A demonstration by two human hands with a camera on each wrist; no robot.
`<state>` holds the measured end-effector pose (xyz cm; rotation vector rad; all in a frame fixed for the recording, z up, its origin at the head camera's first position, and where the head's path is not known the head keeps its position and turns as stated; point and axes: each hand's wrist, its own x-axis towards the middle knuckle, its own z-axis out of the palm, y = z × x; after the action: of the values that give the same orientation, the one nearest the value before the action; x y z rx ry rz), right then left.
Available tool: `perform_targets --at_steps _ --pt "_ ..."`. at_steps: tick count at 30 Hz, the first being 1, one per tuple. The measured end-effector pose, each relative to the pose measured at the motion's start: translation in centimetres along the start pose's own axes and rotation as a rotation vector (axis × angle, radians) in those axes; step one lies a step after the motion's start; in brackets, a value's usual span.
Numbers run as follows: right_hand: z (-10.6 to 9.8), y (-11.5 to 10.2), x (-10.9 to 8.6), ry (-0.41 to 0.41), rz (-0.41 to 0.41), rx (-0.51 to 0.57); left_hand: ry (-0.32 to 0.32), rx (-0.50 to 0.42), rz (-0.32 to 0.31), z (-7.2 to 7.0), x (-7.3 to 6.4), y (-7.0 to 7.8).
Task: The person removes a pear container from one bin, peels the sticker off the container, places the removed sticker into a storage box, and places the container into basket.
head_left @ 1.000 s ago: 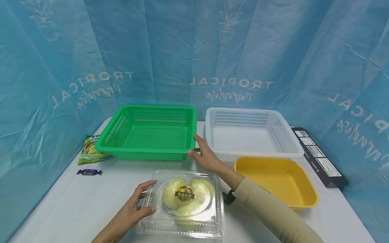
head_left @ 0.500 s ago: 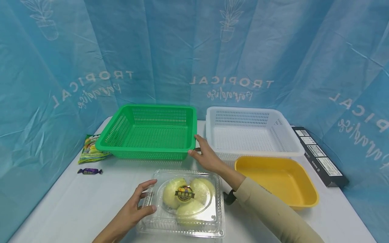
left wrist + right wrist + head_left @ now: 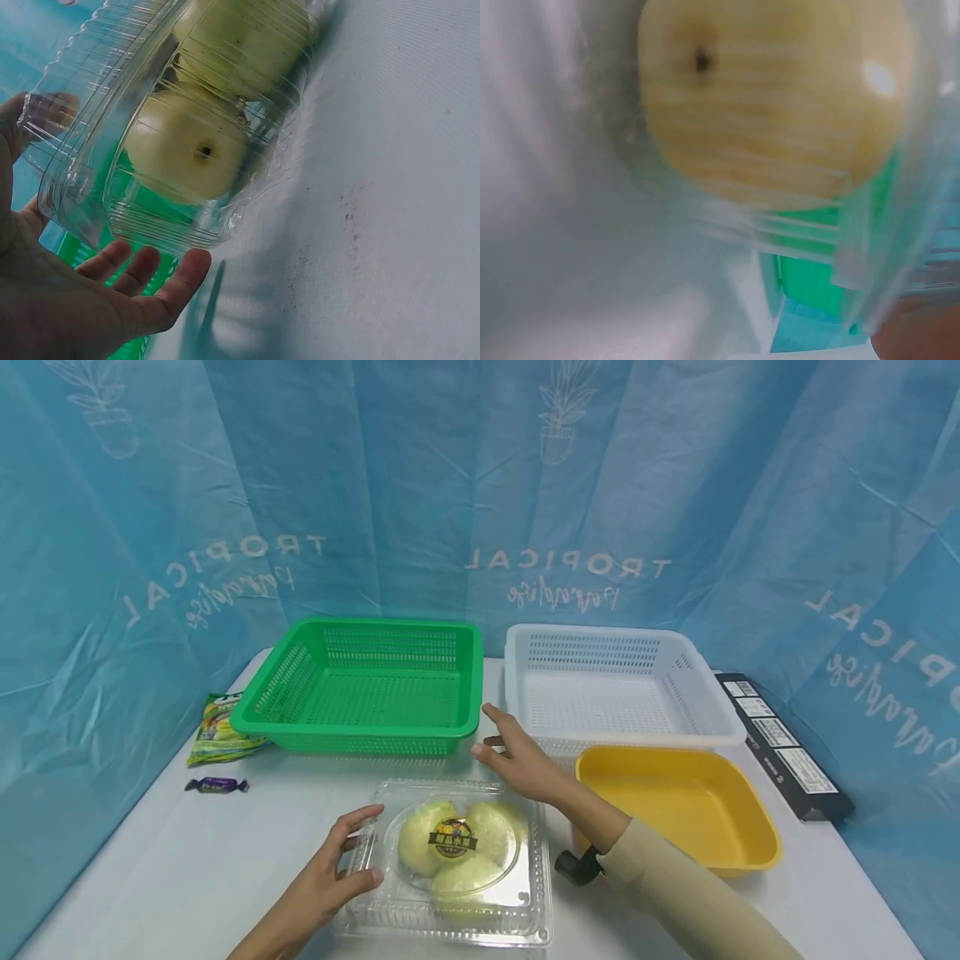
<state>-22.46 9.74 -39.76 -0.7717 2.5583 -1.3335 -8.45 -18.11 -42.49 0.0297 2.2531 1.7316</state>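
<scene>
Fruits (image 3: 465, 878), three of them, pale yellow-green, sit inside one clear box (image 3: 517, 889) at the near middle of the white table (image 3: 165, 868); one dark label (image 3: 453, 841) is on its lid. Two hands are out. The left hand (image 3: 330, 878) rests at the box's left edge, fingers spread and loose rather than clenched. The right hand (image 3: 525, 768) reaches past the box's far right corner, fingers apart with nothing in them, tips just beside the green basket; whether it touches the box I can't tell. One tan sleeve (image 3: 690, 893) covers that arm.

Farther on, there's one purple candy (image 3: 217, 785) at the left and one yellow tub (image 3: 678, 810) at the right. Beyond lie one green bag (image 3: 221, 737), one black carton (image 3: 780, 747) and two baskets, green (image 3: 360, 739) and white (image 3: 622, 739), side by side. Behind hangs blue curtain (image 3: 420, 485), its mirrored "TROPICAL" showing three times.
</scene>
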Motion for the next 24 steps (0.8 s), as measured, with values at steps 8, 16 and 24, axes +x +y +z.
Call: perform_targets --at_steps 8,16,24 --pt "-0.5 -1.1 -1.8 -0.031 -0.032 -0.011 0.003 0.018 0.029 0.1 -0.1 0.0" --pt "-0.6 -1.9 -2.9 -0.009 -0.038 -0.074 -0.002 0.004 0.028 0.0 -0.1 0.0" --pt "-0.1 -2.4 -3.6 0.087 -0.113 -0.162 0.007 -0.011 0.021 0.1 -0.2 0.0"
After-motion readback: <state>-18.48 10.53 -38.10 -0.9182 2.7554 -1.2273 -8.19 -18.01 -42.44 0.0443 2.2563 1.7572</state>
